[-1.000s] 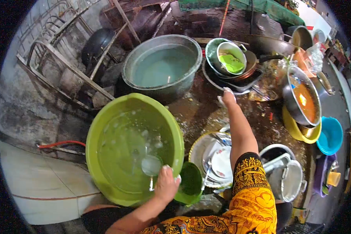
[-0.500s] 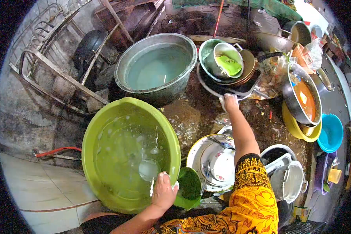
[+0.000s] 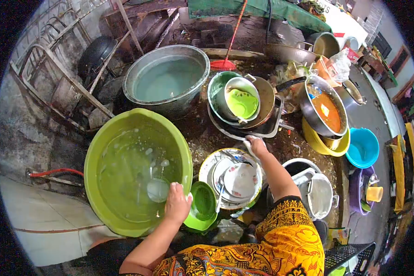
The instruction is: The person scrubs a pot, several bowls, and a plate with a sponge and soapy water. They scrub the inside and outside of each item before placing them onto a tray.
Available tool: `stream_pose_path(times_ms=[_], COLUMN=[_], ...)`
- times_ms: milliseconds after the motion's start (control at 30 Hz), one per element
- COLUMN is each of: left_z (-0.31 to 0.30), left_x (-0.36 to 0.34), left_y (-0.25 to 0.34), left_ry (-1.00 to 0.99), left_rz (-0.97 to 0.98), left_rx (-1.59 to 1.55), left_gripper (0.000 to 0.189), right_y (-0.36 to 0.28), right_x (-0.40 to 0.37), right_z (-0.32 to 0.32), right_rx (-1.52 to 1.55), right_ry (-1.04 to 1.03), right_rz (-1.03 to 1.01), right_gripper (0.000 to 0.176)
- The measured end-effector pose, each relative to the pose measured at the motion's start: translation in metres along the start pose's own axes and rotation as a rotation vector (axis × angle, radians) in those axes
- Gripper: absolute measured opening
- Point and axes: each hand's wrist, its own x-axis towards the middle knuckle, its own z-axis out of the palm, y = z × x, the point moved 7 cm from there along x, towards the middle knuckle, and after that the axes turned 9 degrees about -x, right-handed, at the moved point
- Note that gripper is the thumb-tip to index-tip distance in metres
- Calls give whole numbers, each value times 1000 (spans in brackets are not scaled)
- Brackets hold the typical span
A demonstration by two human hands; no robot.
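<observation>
My left hand (image 3: 177,202), wet with suds, is closed over the near right rim of a large green basin (image 3: 185,152). Soapy water fills the basin, with a pale round dish (image 3: 158,190) in it. My right hand (image 3: 257,146), also sudsy, grips the near edge of a dark roasting pan (image 3: 274,124). In that pan sits a stack of cookware, including a pot (image 3: 224,99) with a light green bowl (image 3: 242,103) inside. Between my arms lie stacked plates (image 3: 239,180) with spoons, beside a small green bowl (image 3: 201,204).
A grey tub (image 3: 132,89) of water stands behind the basin. To the right are a wok (image 3: 308,110) of orange liquid over a yellow basin (image 3: 312,139), a blue basin (image 3: 364,147) and a white pot (image 3: 321,198). A metal rack (image 3: 55,69) leans at left.
The roasting pan and its stack have come nearer to me with my right hand on the edge, exposing a red broom head behind. My left hand stays at the basin rim. The view has shifted.
</observation>
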Motion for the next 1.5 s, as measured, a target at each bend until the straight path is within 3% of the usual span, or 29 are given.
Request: stream_pose_path(times_ms=[67,133,200,267,300,333,367,400,433,500,600,633,667,733,800,867,967,1033,1133,1167,1233,1400,1500], left_z=[1,3,0,0,0,1,2,1,0,2,1,1,1,0,1,-1,-1,1,2,0,-2,-2,1], left_x=[-1,0,1,1,2,2,2,1,2,3,2,2,3,4,7,8,8,7,7,7,8,9,9], left_y=[0,-4,-1,0,0,0,-1,1,2,0,-2,-1,1,-1,1,1,1,-4,-2,0,1,0,-3], left_ry=[7,-19,-26,-42,-51,-61,-63,-48,-29,-22,-4,-5,-6,-15,-42,-43,-62,-31,11,21,36,28,34], left_rz=[-1,-4,-19,-44,-44,-45,-52,-39,-26,-33,-26,-6,15,-30,-14,-69,-63,-43,13,17,12,26,13], left_rx=[-4,-19,-16,-16,-22,-27,-21,-4,15,-1,-2,12,26,26,-5,-19,-44,-35,-42,-35,-35,-73,-78], left_gripper=[44,43,43,42,42,42,42,43,44,44,45,45,44,42,40,39,37,37,36,35,34,32,31], right_y=[0,-4,-14,-13,-14,-8,-8,-7,10,32,126,99,104,111,73,73,79,59,22,21,-3,1,20], right_x=[-2,7,24,40,57,67,65,62,76,103,197,161,165,176,144,147,143,137,142,147,154,169,166], right_z=[-7,-6,-11,-50,-65,-79,-108,-129,-121,-96,35,-8,2,22,-9,-3,-1,-35,-75,-77,-91,-77,-53], right_rx=[75,3,-239,-9,-107,-126,-50,64,191,213,258,261,250,242,352,285,465,347,175,167,121,215,201], right_ry=[-36,9,-213,-121,12,121,373,429,523,464,349,329,368,367,333,335,458,479,731,726,863,742,520], right_rz=[60,-5,17,207,116,198,258,402,413,515,709,814,878,720,790,767,798,795,525,516,160,151,383], right_gripper=[30,31,27,26,23,17,14,13,12,17,29,31,33,34,33,31,29,34,36,36,38,39,34])
